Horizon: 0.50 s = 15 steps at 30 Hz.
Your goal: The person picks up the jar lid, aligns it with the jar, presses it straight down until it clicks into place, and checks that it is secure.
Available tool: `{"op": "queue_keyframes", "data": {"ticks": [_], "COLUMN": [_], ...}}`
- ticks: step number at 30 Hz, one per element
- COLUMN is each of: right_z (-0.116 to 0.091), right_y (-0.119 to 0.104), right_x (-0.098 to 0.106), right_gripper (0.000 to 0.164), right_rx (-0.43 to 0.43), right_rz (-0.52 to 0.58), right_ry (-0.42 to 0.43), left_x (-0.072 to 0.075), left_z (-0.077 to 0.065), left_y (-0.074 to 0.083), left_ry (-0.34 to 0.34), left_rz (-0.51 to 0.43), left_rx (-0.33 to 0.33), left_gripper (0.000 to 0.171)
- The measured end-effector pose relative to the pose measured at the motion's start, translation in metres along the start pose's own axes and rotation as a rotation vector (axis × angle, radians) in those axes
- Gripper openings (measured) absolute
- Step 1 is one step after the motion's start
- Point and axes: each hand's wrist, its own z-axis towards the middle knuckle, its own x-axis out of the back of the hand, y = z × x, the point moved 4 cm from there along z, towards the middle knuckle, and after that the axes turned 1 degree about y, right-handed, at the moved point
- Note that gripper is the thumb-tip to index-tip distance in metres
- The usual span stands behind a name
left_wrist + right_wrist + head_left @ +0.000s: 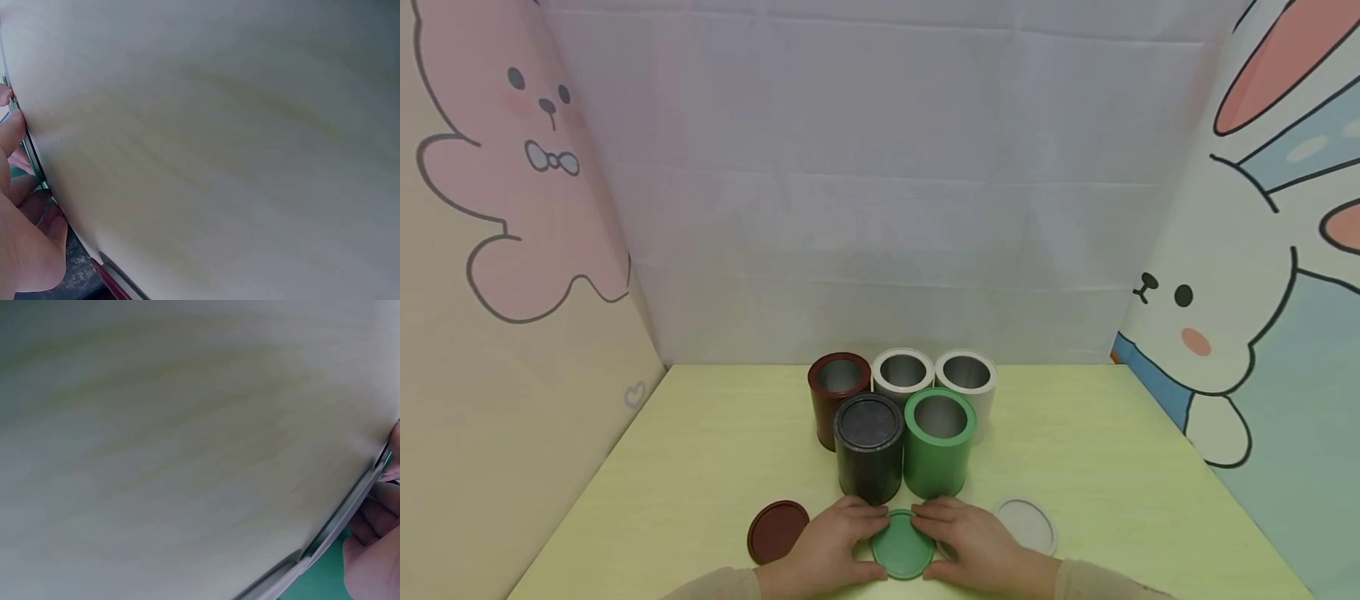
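A round green lid [903, 546] lies on the table at the front, between both hands. My left hand [827, 543] holds its left side, fingers at the far rim and thumb near the front. My right hand [976, 543] holds the opposite side in the same way. Just behind the fingertips stand a black can [870, 467] with a black lid on top and a green can [937, 467] with an open top. Beside the left hand is a dark red lid [777, 532]. A white lid [1027, 525] lies by the right hand, and another white lid [948, 551] is mostly hidden beneath that hand.
Behind the front cans are a dark red can [826, 412] and two white cans, one in the middle [901, 390] and one at the right [983, 408], all open-topped. A pale wall [880, 208] rises behind the yellow table [1097, 467]; printed panels flank both sides.
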Motion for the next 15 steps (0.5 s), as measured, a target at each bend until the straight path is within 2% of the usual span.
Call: {"op": "queue_keyframes", "data": {"ticks": [10,15], "right_z": [0.0014,0.0027], "right_y": [0.0007,-0.0003], "right_x": [0.0003,0.0076], "right_gripper": [0.06,0.061], "right_rx": [-0.011,0.016], "right_rz": [0.04,0.068], "right_ry": [0.013,0.089], "left_x": [0.0008,0.0075], "left_z": [-0.0007,-0.0007], "left_y": [-0.004,-0.0044], "left_ry": [-0.002,0.016], "left_rz": [-0.059,-0.106], "left_rx": [-0.018,-0.027], "left_gripper": [0.057,0.058]}}
